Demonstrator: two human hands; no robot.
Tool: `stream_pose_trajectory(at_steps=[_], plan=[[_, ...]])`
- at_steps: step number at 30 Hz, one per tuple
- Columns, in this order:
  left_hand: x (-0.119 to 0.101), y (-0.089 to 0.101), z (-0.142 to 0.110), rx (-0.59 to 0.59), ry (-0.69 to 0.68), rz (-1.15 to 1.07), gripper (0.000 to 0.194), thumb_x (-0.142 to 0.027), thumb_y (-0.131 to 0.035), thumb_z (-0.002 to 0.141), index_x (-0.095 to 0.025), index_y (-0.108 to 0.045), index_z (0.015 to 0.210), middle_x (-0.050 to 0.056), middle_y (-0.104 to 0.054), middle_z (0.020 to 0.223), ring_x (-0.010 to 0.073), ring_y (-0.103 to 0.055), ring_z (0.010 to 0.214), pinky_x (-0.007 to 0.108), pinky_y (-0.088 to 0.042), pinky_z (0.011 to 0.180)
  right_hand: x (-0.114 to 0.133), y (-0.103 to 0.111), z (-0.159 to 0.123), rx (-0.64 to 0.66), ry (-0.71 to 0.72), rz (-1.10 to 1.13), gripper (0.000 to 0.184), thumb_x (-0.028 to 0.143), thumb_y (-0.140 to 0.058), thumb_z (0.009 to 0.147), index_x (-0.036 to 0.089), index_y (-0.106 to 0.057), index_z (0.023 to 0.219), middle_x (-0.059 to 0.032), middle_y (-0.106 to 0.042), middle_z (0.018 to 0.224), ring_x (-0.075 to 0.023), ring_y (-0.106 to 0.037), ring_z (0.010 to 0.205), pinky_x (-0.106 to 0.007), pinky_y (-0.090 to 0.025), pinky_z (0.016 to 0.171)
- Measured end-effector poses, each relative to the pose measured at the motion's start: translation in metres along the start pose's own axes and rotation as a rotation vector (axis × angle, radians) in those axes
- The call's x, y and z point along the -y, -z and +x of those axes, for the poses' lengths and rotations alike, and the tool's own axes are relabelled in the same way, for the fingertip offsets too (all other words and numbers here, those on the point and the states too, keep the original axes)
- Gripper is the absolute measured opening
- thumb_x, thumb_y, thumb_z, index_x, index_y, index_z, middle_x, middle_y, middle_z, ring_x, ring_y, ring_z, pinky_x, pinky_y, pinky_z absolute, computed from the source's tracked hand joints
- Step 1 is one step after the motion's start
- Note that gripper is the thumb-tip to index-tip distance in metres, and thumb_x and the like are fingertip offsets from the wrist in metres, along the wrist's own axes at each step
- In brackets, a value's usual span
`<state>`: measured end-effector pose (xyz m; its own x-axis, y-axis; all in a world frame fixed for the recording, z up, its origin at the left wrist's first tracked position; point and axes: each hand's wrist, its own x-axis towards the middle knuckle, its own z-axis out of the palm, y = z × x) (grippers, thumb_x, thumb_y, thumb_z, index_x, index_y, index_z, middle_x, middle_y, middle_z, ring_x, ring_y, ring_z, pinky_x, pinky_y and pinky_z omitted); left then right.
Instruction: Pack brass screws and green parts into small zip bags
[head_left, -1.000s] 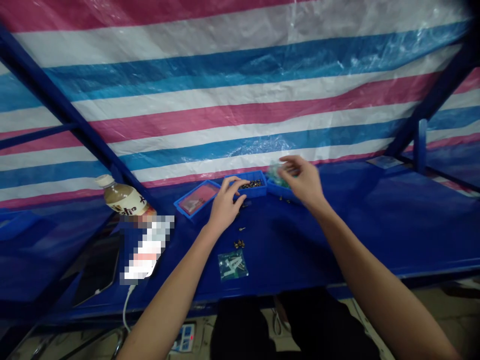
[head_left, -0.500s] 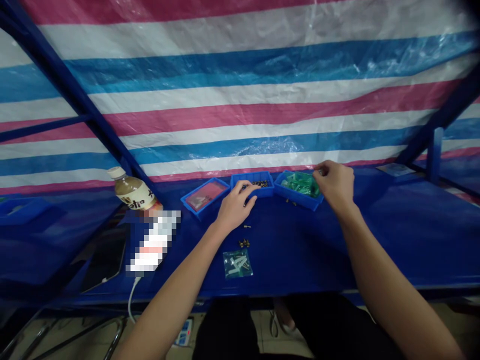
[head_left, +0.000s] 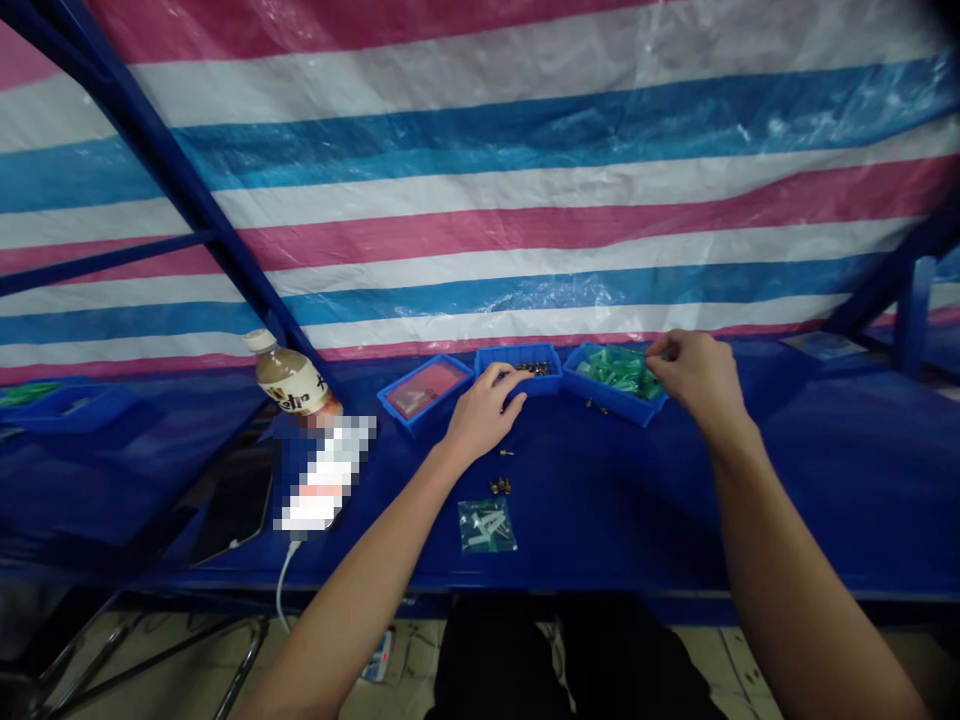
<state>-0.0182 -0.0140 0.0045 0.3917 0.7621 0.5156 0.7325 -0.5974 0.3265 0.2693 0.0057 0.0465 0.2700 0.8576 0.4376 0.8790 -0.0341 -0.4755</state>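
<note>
My left hand (head_left: pixel 486 408) rests at the front edge of the middle blue bin (head_left: pixel 517 353), which holds small brass-coloured metal parts (head_left: pixel 536 369). Its fingers are apart and reach over the rim, with no held item visible. My right hand (head_left: pixel 701 378) is pinched at the right end of another blue bin (head_left: pixel 626 407) full of green plastic packets (head_left: pixel 613 370); whatever lies between those fingertips is too small to make out. Nearer me lie a single brass part (head_left: pixel 507 453), a small cluster of brass parts (head_left: pixel 500 487) and a clear bag (head_left: pixel 487 526) containing white pieces and screws.
A third blue bin (head_left: pixel 424 393) with reddish contents sits left of the middle one. Further left are a drink bottle (head_left: pixel 296 383), a blurred-out object with a white cable (head_left: pixel 283 585), and a dark phone or tablet (head_left: pixel 236 508). A striped sheet (head_left: pixel 525 230) hangs behind the blue table.
The view has swung slightly left, so everything appears further right. Both hands keep nearly the same places at their bins, the right one still pinched.
</note>
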Motion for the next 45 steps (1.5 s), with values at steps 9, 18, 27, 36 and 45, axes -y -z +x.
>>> stream_pose_trajectory(at_steps=[9, 18, 27, 36, 45], plan=[[0.000, 0.001, 0.000, -0.013, -0.028, 0.017, 0.031, -0.029, -0.044, 0.097, -0.030, -0.054, 0.126, 0.005, -0.053, 0.122, 0.0164, -0.062, 0.094, 0.033, -0.054, 0.083, 0.000, 0.007, 0.001, -0.325, 0.075, 0.213, 0.025, 0.022, -0.052, 0.077, 0.019, -0.071, 0.092, -0.0021, -0.060, 0.066, -0.0163, -0.056, 0.061, -0.030, -0.041, 0.063], [-0.001, 0.002, 0.001, -0.017, -0.033, 0.044, 0.031, -0.028, -0.044, 0.097, -0.029, -0.055, 0.126, 0.005, -0.053, 0.121, 0.0171, -0.061, 0.098, 0.032, -0.054, 0.084, 0.000, 0.009, 0.002, -0.192, 0.095, 0.060, 0.027, 0.017, -0.051, 0.075, 0.019, -0.070, 0.094, -0.0058, -0.064, 0.071, -0.0200, -0.058, 0.066, -0.032, -0.041, 0.064], [-0.007, 0.003, 0.001, 0.011, -0.049, 0.045, 0.031, -0.029, -0.044, 0.097, -0.029, -0.054, 0.127, 0.005, -0.053, 0.122, 0.0157, -0.061, 0.090, 0.031, -0.053, 0.079, -0.006, 0.005, 0.002, 0.050, 0.230, -0.012, 0.031, 0.017, -0.058, 0.073, 0.020, -0.068, 0.102, -0.0043, -0.065, 0.072, -0.0195, -0.059, 0.066, -0.030, -0.040, 0.060], [-0.003, 0.002, 0.001, 0.009, -0.042, 0.038, 0.031, -0.030, -0.044, 0.097, -0.030, -0.055, 0.126, 0.005, -0.054, 0.121, 0.0173, -0.061, 0.093, 0.033, -0.053, 0.081, -0.004, 0.001, -0.003, -0.110, 0.111, -0.203, 0.036, 0.016, -0.053, 0.076, 0.021, -0.067, 0.108, -0.0133, -0.068, 0.090, -0.0263, -0.061, 0.076, -0.033, -0.039, 0.059], [-0.002, -0.001, 0.001, 0.048, -0.058, 0.056, 0.029, -0.030, -0.045, 0.097, -0.028, -0.057, 0.123, 0.005, -0.053, 0.122, 0.0189, -0.060, 0.099, 0.036, -0.052, 0.087, 0.000, -0.005, -0.005, -0.075, 0.142, -0.224, 0.040, 0.015, -0.053, 0.077, 0.022, -0.064, 0.115, -0.0131, -0.067, 0.092, -0.0272, -0.060, 0.084, -0.032, -0.039, 0.061]])
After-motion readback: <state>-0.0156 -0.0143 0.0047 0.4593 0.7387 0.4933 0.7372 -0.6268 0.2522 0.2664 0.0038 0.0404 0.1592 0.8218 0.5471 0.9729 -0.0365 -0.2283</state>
